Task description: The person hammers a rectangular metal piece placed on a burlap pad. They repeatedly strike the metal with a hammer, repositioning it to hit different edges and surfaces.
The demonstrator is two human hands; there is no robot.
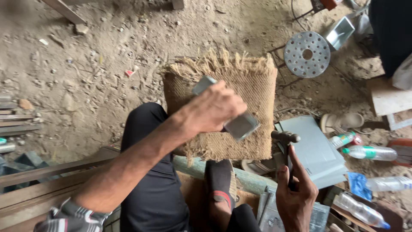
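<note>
Two busy hands, left hand (214, 109) grasping metal box (229, 116), right hand (296, 195) clenching hammer (286, 148)

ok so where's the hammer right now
In the head view the hammer is lower right, held upright in the right hand, just right of the burlap sack.

Clutter on a dirt workshop floor

A perforated round metal disc (307, 54) lies at upper right; clear plastic bottles (371, 152) and a blue rag (355, 185) sit at right, grey sheets (313, 148) centre-right, wooden planks (30, 182) at lower left.
</note>
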